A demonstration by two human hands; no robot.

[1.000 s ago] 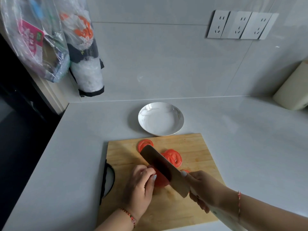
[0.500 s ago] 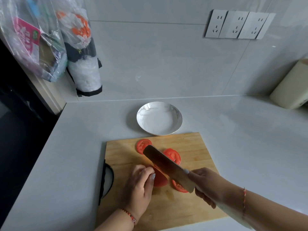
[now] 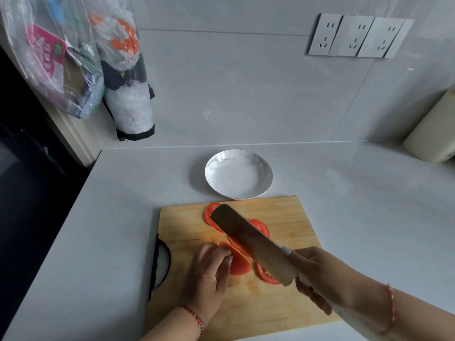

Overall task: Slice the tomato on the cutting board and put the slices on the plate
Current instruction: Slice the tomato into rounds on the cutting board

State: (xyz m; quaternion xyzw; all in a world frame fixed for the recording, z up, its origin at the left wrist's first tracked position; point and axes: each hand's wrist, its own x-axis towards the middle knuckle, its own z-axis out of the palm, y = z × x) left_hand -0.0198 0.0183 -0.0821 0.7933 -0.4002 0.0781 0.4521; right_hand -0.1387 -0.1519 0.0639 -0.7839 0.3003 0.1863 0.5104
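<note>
On board, knife (image 3: 248, 239) tip far-left

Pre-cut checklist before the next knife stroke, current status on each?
1. Right hand grips the cleaver handle: ok.
2. Left hand steadies the tomato piece: ok.
3. Left fingertips clear of the blade edge: cannot tell, they sit close.
4. Cut slices out of the cutting path: not ok, they lie partly under the blade.
5. Plate ready beyond the cutting board, holds nothing: ok.
</note>
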